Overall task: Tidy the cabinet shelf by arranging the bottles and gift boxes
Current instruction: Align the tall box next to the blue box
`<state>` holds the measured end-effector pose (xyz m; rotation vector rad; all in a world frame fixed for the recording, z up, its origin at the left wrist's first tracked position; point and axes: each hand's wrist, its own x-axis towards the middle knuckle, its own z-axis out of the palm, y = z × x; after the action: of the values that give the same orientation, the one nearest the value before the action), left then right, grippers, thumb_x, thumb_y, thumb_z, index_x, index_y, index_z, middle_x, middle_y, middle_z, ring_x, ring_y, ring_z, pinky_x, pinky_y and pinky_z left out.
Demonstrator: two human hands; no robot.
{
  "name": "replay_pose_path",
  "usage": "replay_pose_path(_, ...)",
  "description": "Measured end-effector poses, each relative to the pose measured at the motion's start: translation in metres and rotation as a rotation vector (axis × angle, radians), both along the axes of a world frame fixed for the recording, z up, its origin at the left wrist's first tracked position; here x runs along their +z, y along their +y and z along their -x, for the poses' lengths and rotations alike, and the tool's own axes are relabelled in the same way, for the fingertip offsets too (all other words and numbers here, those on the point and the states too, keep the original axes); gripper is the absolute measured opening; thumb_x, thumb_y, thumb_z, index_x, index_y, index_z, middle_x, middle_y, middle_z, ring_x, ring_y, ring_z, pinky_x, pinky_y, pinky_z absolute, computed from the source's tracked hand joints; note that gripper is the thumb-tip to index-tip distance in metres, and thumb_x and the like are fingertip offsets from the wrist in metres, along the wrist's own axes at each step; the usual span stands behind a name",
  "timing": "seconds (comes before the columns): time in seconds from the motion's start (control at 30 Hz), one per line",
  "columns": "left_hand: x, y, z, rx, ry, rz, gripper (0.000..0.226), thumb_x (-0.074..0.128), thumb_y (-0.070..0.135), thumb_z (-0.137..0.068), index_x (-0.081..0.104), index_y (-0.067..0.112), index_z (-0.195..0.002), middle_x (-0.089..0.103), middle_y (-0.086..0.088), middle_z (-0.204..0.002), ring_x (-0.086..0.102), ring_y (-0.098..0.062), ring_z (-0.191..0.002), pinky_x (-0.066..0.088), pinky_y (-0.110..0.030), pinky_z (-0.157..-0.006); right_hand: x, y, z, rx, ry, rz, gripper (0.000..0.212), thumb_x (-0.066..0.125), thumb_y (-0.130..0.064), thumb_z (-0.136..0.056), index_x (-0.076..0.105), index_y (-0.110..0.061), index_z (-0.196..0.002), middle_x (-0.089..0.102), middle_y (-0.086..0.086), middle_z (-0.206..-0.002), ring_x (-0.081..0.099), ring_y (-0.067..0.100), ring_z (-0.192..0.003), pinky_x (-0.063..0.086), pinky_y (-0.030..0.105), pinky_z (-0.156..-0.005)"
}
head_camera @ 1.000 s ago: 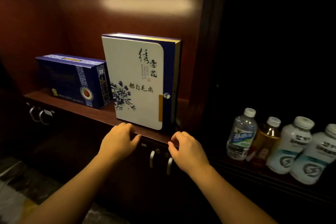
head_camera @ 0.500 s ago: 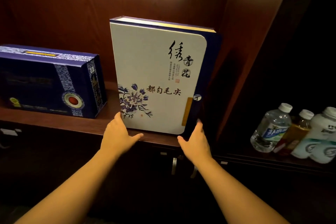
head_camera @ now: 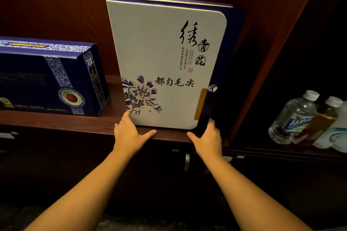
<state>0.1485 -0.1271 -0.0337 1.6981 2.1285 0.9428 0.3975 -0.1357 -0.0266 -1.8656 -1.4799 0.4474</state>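
- Centre of the frame: white tea gift box [head_camera: 165, 65], tall and book-shaped with a dark blue spine and back, standing upright on the cabinet shelf [head_camera: 47, 121]; its right edge sits near the wooden divider [head_camera: 262, 52], whether touching cannot be told.
- Lower centre, at the box's bottom left corner: left hand [head_camera: 129, 133], fingers straight and running up the left edge of the box, thumb spread out along the shelf lip. Flat contact, not a curled grip.
- Lower centre-right, at the box's bottom right corner: right hand [head_camera: 208, 137], fingers straight against the blue spine, thumb spread toward the left. Flat contact likewise.
- Left of the frame: dark blue gift box [head_camera: 50, 78], lying long side down on the same shelf, apart from the white box with bare shelf between them.
- Right edge of the frame, on a lower, darker ledge: clear water bottle [head_camera: 293, 118] with white cap, amber bottle [head_camera: 319, 124] just beside it, and part of a pale bottle cut off by the frame edge.
- Step in hand, as judged: squaring the white box in its place, both palms bracketing its base.
- Next move, as judged: even pressure from both sides low on the box, since a tall narrow box could tip; bottles not yet attended to.
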Motion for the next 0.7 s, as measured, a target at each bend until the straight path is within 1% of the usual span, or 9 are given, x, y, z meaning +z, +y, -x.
replay_pose_path(0.2,0.005,-0.004,0.004,-0.025,-0.011,0.019,0.124,0.083,0.065,-0.062,0.019,0.007,-0.152,0.042,-0.012,-0.150,0.038,-0.035,-0.138,0.021,-0.052,-0.119,0.001,0.000,0.000,0.003,0.005,0.002,0.085,0.083,-0.037,-0.079,0.037,-0.011,-0.145,0.055,0.012,-0.136,0.046,0.032,-0.130,0.044,0.048,-0.104)
replay_pose_path(0.37,0.006,-0.002,0.014,-0.059,0.009,0.017,0.120,0.081,0.068,-0.063,0.022,0.009,-0.150,0.047,-0.011,-0.145,0.041,-0.033,-0.136,0.020,-0.051,-0.119,0.006,-0.001,0.009,-0.043,-0.001,0.036,0.088,0.083,-0.038,-0.079,0.033,-0.011,-0.148,0.053,0.015,-0.138,0.046,0.034,-0.130,0.044,0.049,-0.104)
replay_pose_path(0.5,0.007,0.001,0.023,-0.051,0.020,0.018,0.120,0.076,0.072,-0.063,0.023,0.008,-0.149,0.049,-0.012,-0.142,0.044,-0.032,-0.133,0.022,-0.052,-0.118,0.007,-0.003,0.021,-0.070,-0.001,0.040,0.083,0.080,-0.041,-0.081,0.036,-0.013,-0.145,0.055,0.014,-0.134,0.045,0.033,-0.129,0.047,0.047,-0.100)
replay_pose_path(0.63,0.008,0.004,0.035,-0.049,0.015,0.024,0.118,0.074,0.074,-0.064,0.023,0.008,-0.148,0.048,-0.012,-0.143,0.043,-0.031,-0.135,0.019,-0.052,-0.119,0.008,-0.002,0.035,-0.076,0.014,0.036,0.073,0.077,-0.041,-0.083,0.039,-0.013,-0.139,0.057,0.012,-0.129,0.042,0.031,-0.129,0.047,0.043,-0.093)
replay_pose_path(0.7,0.010,0.005,0.040,-0.043,0.008,0.036,0.118,0.074,0.073,-0.064,0.023,0.008,-0.148,0.048,-0.012,-0.144,0.042,-0.031,-0.135,0.018,-0.052,-0.119,0.009,-0.001,0.042,-0.083,0.023,0.040,0.072,0.077,-0.042,-0.083,0.040,-0.015,-0.138,0.057,0.011,-0.128,0.041,0.030,-0.130,0.048,0.042,-0.091)
